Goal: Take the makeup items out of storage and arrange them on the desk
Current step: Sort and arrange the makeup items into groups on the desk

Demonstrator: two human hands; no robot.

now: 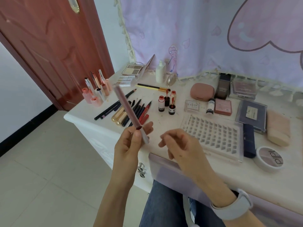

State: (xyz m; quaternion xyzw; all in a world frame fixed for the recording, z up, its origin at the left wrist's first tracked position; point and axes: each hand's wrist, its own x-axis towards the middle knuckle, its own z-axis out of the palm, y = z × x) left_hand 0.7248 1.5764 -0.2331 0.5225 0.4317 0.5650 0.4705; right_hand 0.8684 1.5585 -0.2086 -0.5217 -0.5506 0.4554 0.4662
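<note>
My left hand [131,143] pinches the lower end of a long pink pencil-like stick [127,108], which tilts up and to the left above the row of pens. To its right my right hand [178,146] hovers over the desk's front edge with fingers loosely curled, holding nothing. On the white desk [164,126] lie black pencils and liners [137,110], gold tubes [118,116], small lip-gloss bottles [167,104], a clear lash tray [213,136] and palettes [132,69]. An open lilac drawer [165,171] sits under my right wrist.
A clear holder with pink tubes [96,92] stands at the desk's left corner. A pink compact [202,91], a dark bottle [223,87], a purple box [251,115] and a round PIPL tin [269,158] fill the right side. A red door [54,46] is at left.
</note>
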